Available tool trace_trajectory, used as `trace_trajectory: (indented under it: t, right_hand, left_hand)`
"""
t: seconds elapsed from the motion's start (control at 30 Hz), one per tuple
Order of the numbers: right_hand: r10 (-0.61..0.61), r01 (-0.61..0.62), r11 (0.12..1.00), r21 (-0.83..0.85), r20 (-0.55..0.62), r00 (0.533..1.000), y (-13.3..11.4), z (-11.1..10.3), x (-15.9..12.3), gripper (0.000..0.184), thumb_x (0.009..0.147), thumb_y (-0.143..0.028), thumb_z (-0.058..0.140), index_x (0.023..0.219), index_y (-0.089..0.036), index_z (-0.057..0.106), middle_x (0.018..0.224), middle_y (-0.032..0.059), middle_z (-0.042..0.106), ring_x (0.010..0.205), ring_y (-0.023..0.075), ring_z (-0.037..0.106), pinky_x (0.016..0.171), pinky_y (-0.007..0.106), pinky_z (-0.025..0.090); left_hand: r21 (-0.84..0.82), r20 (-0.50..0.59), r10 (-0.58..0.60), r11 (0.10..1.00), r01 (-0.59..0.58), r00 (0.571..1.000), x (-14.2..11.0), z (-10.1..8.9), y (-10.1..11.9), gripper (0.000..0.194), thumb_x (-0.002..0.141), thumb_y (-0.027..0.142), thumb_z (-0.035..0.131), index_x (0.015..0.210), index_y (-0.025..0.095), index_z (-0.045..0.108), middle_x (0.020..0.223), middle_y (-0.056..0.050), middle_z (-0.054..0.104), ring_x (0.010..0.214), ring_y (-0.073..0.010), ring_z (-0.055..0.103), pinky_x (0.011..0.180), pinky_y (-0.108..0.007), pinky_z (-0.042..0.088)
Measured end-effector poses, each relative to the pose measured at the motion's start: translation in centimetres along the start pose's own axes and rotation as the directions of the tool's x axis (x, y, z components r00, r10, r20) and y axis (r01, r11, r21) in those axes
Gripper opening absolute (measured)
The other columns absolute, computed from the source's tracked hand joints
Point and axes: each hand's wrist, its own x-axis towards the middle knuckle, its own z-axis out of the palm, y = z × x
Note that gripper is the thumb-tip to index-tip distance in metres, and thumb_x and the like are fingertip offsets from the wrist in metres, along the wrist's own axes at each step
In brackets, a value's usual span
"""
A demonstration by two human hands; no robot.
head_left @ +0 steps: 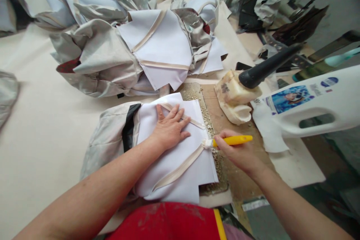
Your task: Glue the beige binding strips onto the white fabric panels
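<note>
My left hand [170, 127] lies open and flat on a white cloth panel [174, 172]; my right hand [237, 153] grips a yellow brush [232, 141], which lies crosswise to the panel's right edge; its pale bristles touch that edge where a beige strip [180, 167] ends; my right hand is nearer the edge.

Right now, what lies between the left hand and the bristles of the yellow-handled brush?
In the head view, only a bare stretch of the white panel under the left hand. The yellow-handled brush meets the end of a beige strip.
</note>
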Motion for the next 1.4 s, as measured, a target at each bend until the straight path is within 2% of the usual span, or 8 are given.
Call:
trace_trajectory:
  t: [0.13, 0.4, 0.5, 0.7, 0.9, 1.07, 1.3, 1.4]
  right_hand:
    - [0.017, -0.008, 0.998, 0.069, -0.133, 0.991, 1.0, 0.8, 0.5, 0.029, 0.083, -0.041, 0.050, 0.061, -0.021, 0.051, 0.060, -0.0011, 0.054, 0.057, 0.0145, 0.052, 0.058, 0.026, 0.040]
    - [0.135, -0.135, 0.990, -0.033, 0.008, 0.991, 2.2, 1.8, -7.8, 0.033, 0.085, -0.039, 0.048, 0.058, -0.021, 0.049, 0.053, -0.0030, 0.051, 0.052, 0.0134, 0.050, 0.054, 0.026, 0.036]
    - [0.186, -0.186, 0.982, 0.007, -0.039, 0.982, 1.8, 1.4, -8.2, 0.033, 0.085, -0.039, 0.048, 0.057, -0.021, 0.048, 0.051, -0.0037, 0.050, 0.051, 0.0130, 0.049, 0.053, 0.026, 0.036]
    - [0.080, -0.060, 0.994, 0.090, -0.239, 0.968, 1.8, 2.2, -5.4, 0.030, 0.086, -0.039, 0.049, 0.063, -0.020, 0.054, 0.062, -0.0012, 0.057, 0.061, 0.0143, 0.054, 0.062, 0.027, 0.040]
    - [0.016, -0.022, 0.999, -0.034, -0.177, 0.984, 3.2, 4.3, -11.3, 0.026, 0.087, -0.031, 0.049, 0.064, -0.020, 0.054, 0.058, -0.0025, 0.055, 0.053, 0.0116, 0.053, 0.055, 0.024, 0.039]
    - [-0.104, 0.089, 0.990, -0.111, -0.136, 0.985, 3.4, 3.7, -14.1, 0.024, 0.088, -0.027, 0.049, 0.065, -0.020, 0.054, 0.059, -0.0019, 0.057, 0.054, 0.0115, 0.055, 0.055, 0.023, 0.040]
    - [0.022, -0.041, 0.998, -0.051, -0.333, 0.943, 1.6, -0.2, -10.4, 0.021, 0.084, -0.034, 0.054, 0.069, -0.021, 0.058, 0.064, -0.0007, 0.061, 0.059, 0.0137, 0.057, 0.056, 0.024, 0.042]
    - [0.057, -0.044, 0.997, 0.057, -0.251, 0.966, 1.7, 0.4, -6.7, 0.023, 0.084, -0.040, 0.053, 0.073, -0.020, 0.059, 0.069, 0.0003, 0.062, 0.065, 0.0158, 0.058, 0.060, 0.026, 0.044]
  left_hand:
    - [0.004, 0.032, -0.020, 1.000, 0.020, 0.999, 0.1, 0.0, 0.1, 0.052, 0.084, 0.056, 0.045, 0.129, 0.031, 0.048, 0.142, -0.007, 0.037, 0.136, -0.0321, 0.016, 0.092, -0.063, -0.026]
    - [0.034, 0.051, -0.032, 0.999, 0.030, 0.998, 0.0, -0.1, 0.3, 0.051, 0.084, 0.057, 0.043, 0.130, 0.034, 0.047, 0.144, -0.005, 0.035, 0.137, -0.0308, 0.015, 0.093, -0.065, -0.022]
    - [0.051, 0.053, -0.033, 0.998, 0.030, 0.998, 0.1, -0.1, 0.4, 0.051, 0.085, 0.057, 0.042, 0.130, 0.034, 0.046, 0.143, -0.004, 0.035, 0.137, -0.0307, 0.015, 0.094, -0.064, -0.022]
    - [0.078, 0.055, -0.020, 0.997, 0.016, 0.998, 0.3, -0.1, 0.4, 0.051, 0.086, 0.058, 0.039, 0.130, 0.034, 0.046, 0.143, -0.005, 0.035, 0.136, -0.0316, 0.017, 0.090, -0.065, -0.025]
    - [0.076, 0.087, -0.030, 0.997, 0.024, 0.996, 0.3, -0.3, 0.6, 0.052, 0.085, 0.058, 0.040, 0.131, 0.034, 0.045, 0.145, -0.005, 0.033, 0.136, -0.0315, 0.014, 0.091, -0.063, -0.026]
    - [0.094, 0.083, -0.024, 0.995, 0.016, 0.996, 0.3, -0.8, 0.7, 0.051, 0.085, 0.058, 0.041, 0.130, 0.034, 0.047, 0.144, -0.005, 0.035, 0.136, -0.0321, 0.014, 0.093, -0.063, -0.025]
    - [0.108, 0.076, -0.025, 0.994, 0.017, 0.997, 0.2, -0.8, 0.6, 0.051, 0.085, 0.058, 0.040, 0.130, 0.034, 0.046, 0.143, -0.005, 0.036, 0.136, -0.0311, 0.015, 0.090, -0.063, -0.026]
    - [0.109, 0.076, -0.021, 0.994, 0.012, 0.997, 0.2, -0.6, 0.6, 0.051, 0.085, 0.058, 0.040, 0.130, 0.034, 0.046, 0.143, -0.005, 0.035, 0.136, -0.0311, 0.015, 0.090, -0.063, -0.027]
